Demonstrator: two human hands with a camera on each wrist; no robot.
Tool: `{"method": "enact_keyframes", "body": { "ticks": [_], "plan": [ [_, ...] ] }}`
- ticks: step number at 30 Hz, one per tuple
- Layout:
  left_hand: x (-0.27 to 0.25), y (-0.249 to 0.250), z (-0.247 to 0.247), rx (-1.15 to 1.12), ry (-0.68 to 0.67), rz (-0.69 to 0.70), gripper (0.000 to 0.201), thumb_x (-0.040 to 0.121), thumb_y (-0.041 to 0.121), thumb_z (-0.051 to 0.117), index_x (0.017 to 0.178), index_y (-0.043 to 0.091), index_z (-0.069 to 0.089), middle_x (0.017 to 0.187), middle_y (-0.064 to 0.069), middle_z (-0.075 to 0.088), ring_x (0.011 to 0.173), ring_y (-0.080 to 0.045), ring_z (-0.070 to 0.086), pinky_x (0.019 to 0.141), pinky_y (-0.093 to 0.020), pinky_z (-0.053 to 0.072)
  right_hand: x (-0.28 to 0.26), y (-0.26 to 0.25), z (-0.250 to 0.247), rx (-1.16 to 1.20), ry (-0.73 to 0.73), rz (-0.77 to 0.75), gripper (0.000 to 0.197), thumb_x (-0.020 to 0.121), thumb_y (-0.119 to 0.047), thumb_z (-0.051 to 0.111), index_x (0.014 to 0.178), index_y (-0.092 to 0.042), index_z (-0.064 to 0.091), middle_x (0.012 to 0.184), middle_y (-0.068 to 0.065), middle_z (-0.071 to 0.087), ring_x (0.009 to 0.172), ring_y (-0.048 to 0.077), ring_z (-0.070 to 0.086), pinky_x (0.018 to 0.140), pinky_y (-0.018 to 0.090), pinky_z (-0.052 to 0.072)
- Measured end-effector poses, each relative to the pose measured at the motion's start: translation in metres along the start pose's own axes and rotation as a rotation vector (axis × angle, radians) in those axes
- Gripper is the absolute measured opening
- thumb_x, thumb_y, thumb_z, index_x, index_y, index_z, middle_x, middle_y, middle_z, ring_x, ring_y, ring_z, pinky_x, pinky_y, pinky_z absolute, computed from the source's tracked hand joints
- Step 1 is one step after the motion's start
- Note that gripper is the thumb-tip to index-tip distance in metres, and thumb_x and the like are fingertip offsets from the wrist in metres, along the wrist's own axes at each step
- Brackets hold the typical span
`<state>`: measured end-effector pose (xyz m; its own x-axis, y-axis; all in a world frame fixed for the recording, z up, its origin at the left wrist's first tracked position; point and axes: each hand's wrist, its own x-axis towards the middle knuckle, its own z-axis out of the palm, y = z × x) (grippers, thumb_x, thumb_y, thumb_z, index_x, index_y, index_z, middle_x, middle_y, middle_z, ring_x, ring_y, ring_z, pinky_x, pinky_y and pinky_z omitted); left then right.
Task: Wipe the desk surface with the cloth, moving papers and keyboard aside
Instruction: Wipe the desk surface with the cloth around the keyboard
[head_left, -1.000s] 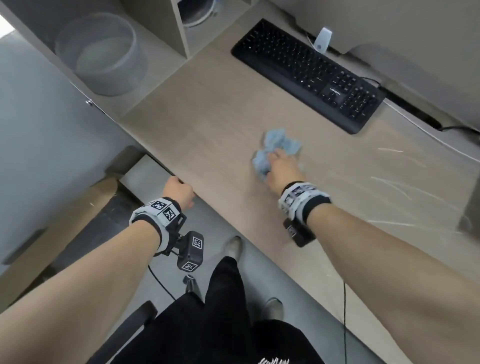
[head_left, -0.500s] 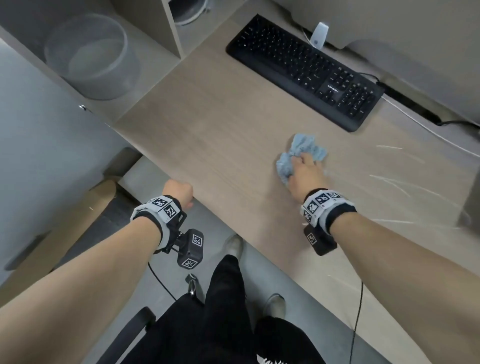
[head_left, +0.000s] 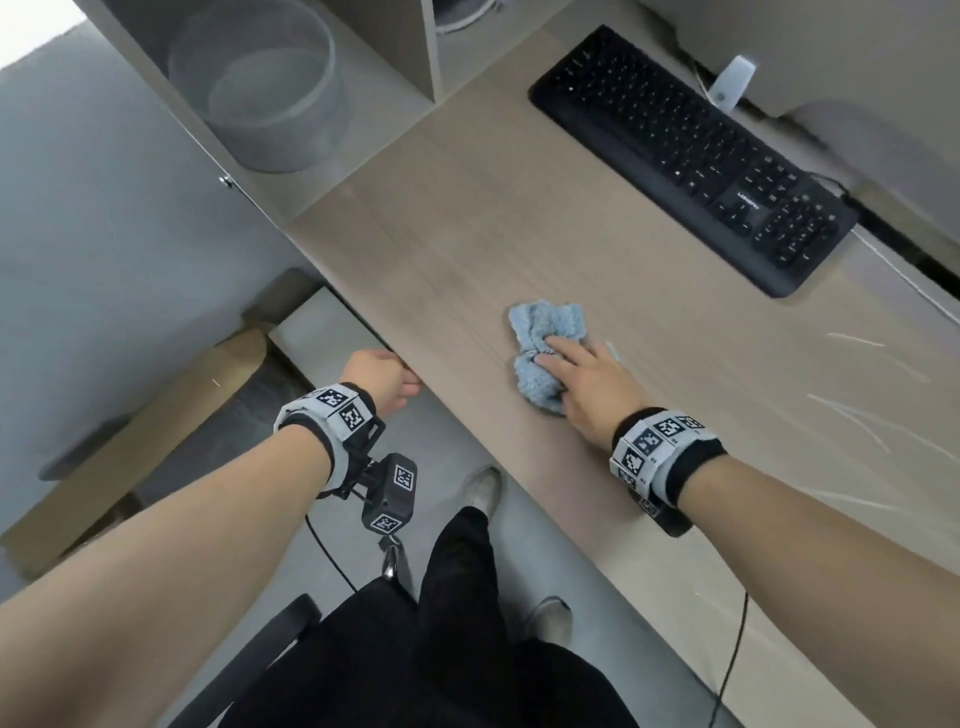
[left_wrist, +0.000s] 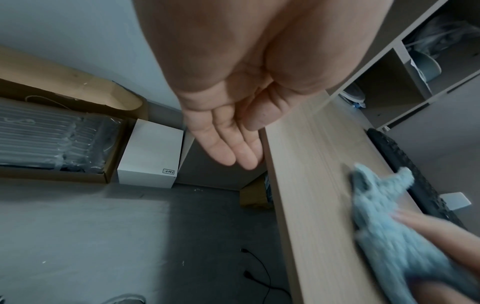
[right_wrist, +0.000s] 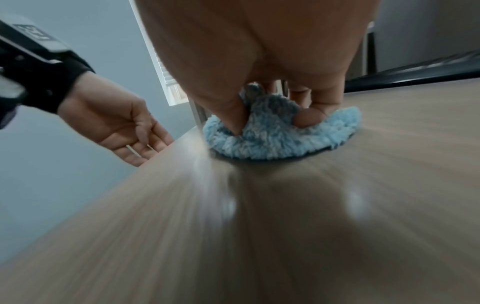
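A fluffy light-blue cloth (head_left: 545, 332) lies bunched on the wooden desk (head_left: 467, 234), a little in from its front edge. My right hand (head_left: 566, 358) lies on the cloth. The right wrist view shows thumb and fingers dug into the cloth (right_wrist: 272, 139), pinching its folds. My left hand (head_left: 384, 379) hangs at the desk's front edge, holding nothing. Its relaxed fingers (left_wrist: 233, 148) lie against the edge. The black keyboard (head_left: 691, 156) sits at an angle along the back of the desk, beyond the cloth. No papers show in any view.
A grey round bin (head_left: 260, 88) stands in a shelf cubby at the desk's left end. A small white device (head_left: 732, 80) and a white cable (head_left: 909, 280) lie behind the keyboard. Streaks (head_left: 857, 405) mark the desk at right. An open cardboard box (left_wrist: 52, 133) and a white box (left_wrist: 150, 152) sit on the floor.
My right hand swept the cloth to the right along the desk, then back to the left. The left hand stayed at the desk's front edge.
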<state>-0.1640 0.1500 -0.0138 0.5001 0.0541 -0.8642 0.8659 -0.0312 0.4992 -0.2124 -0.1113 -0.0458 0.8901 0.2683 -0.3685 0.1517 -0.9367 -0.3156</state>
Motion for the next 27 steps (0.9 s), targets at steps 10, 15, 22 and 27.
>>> {"method": "enact_keyframes", "body": {
  "ticks": [10, 15, 22, 27],
  "plan": [
    [0.037, 0.021, -0.049, -0.072, 0.048, 0.055, 0.022, 0.100, -0.001, 0.031, 0.090, 0.012, 0.046, 0.047, -0.003, 0.066, 0.040, -0.012, 0.063, 0.049, -0.020, 0.048, 0.148, -0.124, -0.013, -0.035, -0.010, -0.197, 0.060, 0.086, -0.020, 0.063, 0.142, -0.023, 0.045, 0.156, -0.002, 0.032, 0.127, 0.035, 0.037, 0.095, 0.047, 0.047],
    [0.029, 0.010, -0.038, 0.088, 0.137, 0.150, 0.024, 0.094, -0.007, 0.042, 0.093, 0.014, 0.056, 0.078, -0.010, 0.061, 0.070, -0.022, 0.060, 0.066, -0.029, 0.049, 0.107, -0.123, -0.002, -0.072, -0.009, -0.287, 0.053, 0.083, -0.020, 0.065, 0.134, -0.029, 0.053, 0.151, -0.004, 0.039, 0.122, 0.031, 0.039, 0.094, 0.048, 0.043],
    [0.003, -0.017, -0.004, 0.337, 0.298, 0.215, 0.032, 0.091, 0.003, 0.050, 0.122, 0.003, 0.058, 0.104, -0.016, 0.066, 0.084, -0.028, 0.061, 0.084, -0.039, 0.055, -0.010, -0.072, 0.023, -0.054, -0.094, -0.223, 0.057, 0.083, -0.017, 0.063, 0.136, -0.033, 0.050, 0.154, -0.009, 0.034, 0.121, 0.027, 0.038, 0.092, 0.043, 0.040],
    [-0.029, -0.046, 0.039, 0.708, 0.388, 0.347, 0.017, 0.091, 0.022, 0.056, 0.097, 0.007, 0.058, 0.096, -0.011, 0.061, 0.098, -0.031, 0.060, 0.080, -0.030, 0.040, -0.098, -0.014, 0.033, -0.023, -0.127, -0.058, 0.059, 0.087, -0.014, 0.053, 0.142, -0.033, 0.043, 0.159, -0.009, 0.024, 0.126, 0.028, 0.035, 0.093, 0.043, 0.045]
  ]
}}
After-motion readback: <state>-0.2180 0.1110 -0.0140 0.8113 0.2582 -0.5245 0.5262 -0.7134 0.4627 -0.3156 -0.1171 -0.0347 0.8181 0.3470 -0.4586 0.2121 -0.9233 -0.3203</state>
